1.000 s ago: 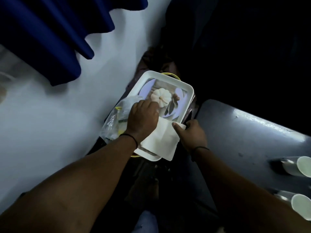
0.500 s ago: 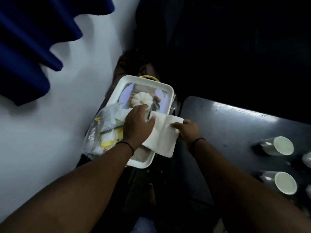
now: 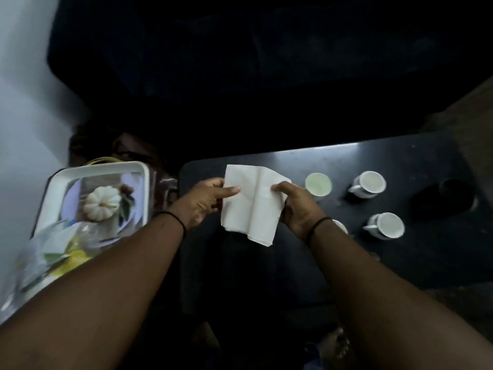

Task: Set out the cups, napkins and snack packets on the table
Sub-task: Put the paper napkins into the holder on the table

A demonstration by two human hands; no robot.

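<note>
Creased white paper napkin (image 3: 252,206) pinched between left hand (image 3: 204,202), right hand (image 3: 300,206).

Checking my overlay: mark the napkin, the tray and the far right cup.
napkin (image 3: 253,206): head view, centre fold.
tray (image 3: 106,166): head view, far rim.
far right cup (image 3: 369,182): head view, inside its mouth.

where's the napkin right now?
In the head view the napkin is centre frame, held up between the left hand and the right hand over the near-left end of the dark table, left of the cups.
</note>
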